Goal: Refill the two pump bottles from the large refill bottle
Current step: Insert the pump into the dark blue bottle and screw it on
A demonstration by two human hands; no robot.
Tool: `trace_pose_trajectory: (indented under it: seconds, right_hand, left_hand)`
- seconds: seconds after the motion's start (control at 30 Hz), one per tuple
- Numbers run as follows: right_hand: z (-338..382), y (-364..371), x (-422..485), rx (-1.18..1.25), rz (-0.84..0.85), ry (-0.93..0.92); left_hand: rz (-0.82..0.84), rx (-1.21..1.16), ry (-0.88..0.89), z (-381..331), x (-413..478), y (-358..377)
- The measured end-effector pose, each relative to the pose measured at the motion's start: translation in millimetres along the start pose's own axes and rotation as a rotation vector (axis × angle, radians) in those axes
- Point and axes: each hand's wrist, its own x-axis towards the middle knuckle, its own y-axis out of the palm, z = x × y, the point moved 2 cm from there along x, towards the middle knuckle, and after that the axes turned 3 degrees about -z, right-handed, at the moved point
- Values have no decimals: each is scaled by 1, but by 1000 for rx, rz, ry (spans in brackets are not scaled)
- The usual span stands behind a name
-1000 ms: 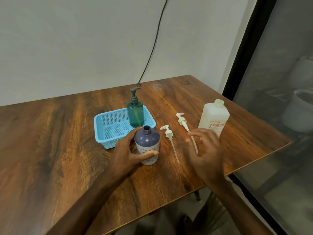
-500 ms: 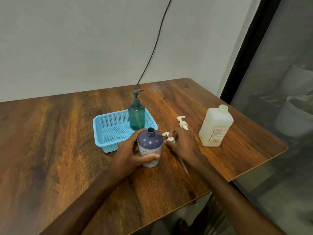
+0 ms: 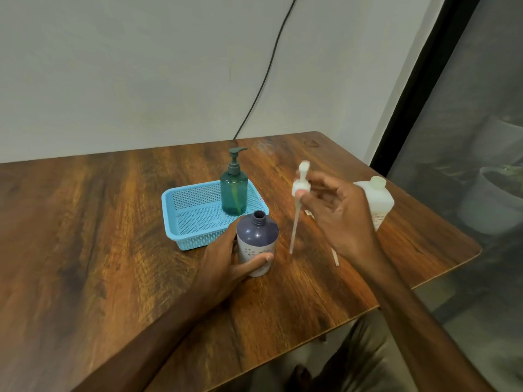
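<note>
- The left hand [image 3: 223, 264] wraps its grip round the lower body of the purple bottle [image 3: 257, 236], with the thumb across the front. The bottle stands upright on the wooden worktop [image 3: 85, 250], its threaded neck open.
- The right hand [image 3: 342, 222] is raised above the worktop. Its grip is narrow, the fingertips pinching the collar of a white pump [image 3: 301, 185].
- The pump's nozzle points up and its long dip tube hangs down, slightly tilted — to the right of the purple bottle and apart from it.
- A second pump [image 3: 335, 257] lies on the worktop, mostly hidden behind the right hand — only the end of its tube shows.
- The refill bottle [image 3: 380, 202], translucent white, stands upright near the worktop's right edge, partly behind the right hand.
- The teal pump bottle [image 3: 234, 193], with its pump on, stands in the far right corner of the blue basket [image 3: 184, 219], just behind the purple bottle.
- A dark cable [image 3: 263, 72] runs down the wall behind.
</note>
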Motion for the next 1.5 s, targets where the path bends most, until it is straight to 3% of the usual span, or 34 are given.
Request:
trace_pose_trajectory:
  seconds: [0.13,0.3,0.73,1.17,1.5]
  right_hand:
    - [55,-4,7,189,-24,-163]
    - [80,12,15,221,-6,-289]
    - [0,45,-9,60,192,-61]
    - [-16,52,-18,-148,159,-81]
    - [-16,55,-15,-38,209,-32]
  left_hand:
    - [1,0,-4,3,-1,-1]
    - [-11,-14,3,2,0,-1]
    - [-14,-27,-26,6,2,0]
    - [-27,-33,-33,8,0,-2]
    - [-21,-18,-22,5,1,-4]
